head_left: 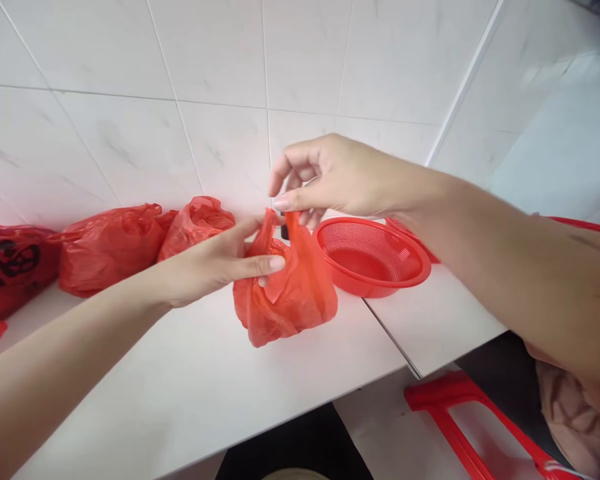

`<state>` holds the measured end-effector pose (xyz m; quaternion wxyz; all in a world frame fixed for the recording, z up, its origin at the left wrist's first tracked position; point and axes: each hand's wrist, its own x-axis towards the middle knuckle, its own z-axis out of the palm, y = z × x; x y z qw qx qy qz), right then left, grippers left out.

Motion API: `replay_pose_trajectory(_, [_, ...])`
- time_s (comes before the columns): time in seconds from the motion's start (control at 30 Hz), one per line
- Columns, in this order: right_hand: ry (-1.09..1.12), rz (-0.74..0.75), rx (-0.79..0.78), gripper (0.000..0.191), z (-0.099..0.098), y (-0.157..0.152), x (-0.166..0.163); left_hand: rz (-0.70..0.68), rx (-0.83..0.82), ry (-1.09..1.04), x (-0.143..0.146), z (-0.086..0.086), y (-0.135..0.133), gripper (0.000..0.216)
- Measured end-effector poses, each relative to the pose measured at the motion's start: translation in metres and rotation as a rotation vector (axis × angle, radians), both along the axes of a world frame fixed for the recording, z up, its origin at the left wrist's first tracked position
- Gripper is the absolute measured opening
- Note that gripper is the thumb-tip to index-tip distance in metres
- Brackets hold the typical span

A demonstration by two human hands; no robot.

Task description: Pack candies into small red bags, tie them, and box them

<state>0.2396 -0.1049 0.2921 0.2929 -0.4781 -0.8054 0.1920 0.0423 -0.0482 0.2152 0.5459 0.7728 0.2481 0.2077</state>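
Observation:
A red plastic carrier bag (300, 293) with two handles hangs between my hands, just above or touching the white table; I cannot tell which. My left hand (225, 260) is closed around its left side, thumb in front and fingers partly hidden behind the handle. Above the bag's right handle, my right hand (325, 177) has its fingers curled, and the top of that handle meets the underside of the thumb and lower fingers. What the bag contains is hidden. A small dark object (285, 231) shows behind the handles.
Several filled red bags (113, 250) line the tiled wall on the left. A red colander (375, 263) stands on the white table (180, 380) just right of the bag. Below the table's edge, at lower right, is a red plastic stool (450, 397).

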Motion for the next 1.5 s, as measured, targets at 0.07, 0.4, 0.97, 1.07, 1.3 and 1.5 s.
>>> replay_pose_trajectory(0.07, [0.072, 0.104, 0.022, 0.009, -0.005, 0.007, -0.020, -0.032, -0.006, 0.037, 0.010, 0.002, 0.001, 0.042])
replay_pose_trajectory(0.4, [0.331, 0.134, -0.052, 0.019, -0.062, 0.039, -0.006, 0.125, -0.249, -0.164, 0.006, -0.003, 0.020, 0.037])
replay_pose_trajectory(0.97, [0.556, -0.054, -0.009, 0.030, -0.117, 0.029, -0.030, 0.178, 0.462, 0.153, -0.014, -0.006, 0.012, 0.009])
replay_pose_trajectory(1.07, [0.621, -0.065, -0.126, 0.029, -0.133, 0.040, -0.031, 0.377, 0.839, 0.225, -0.007, -0.018, 0.012, 0.015])
replay_pose_trajectory(1.3, [0.716, 0.019, -0.196, 0.020, -0.145, 0.031, -0.038, 0.407, 0.971, 0.101, -0.005, -0.029, 0.013, 0.021])
replay_pose_trajectory(1.5, [0.712, -0.052, -0.110, 0.038, -0.147, 0.006, -0.029, 0.291, 0.530, 0.274, -0.047, -0.046, 0.020, 0.035])
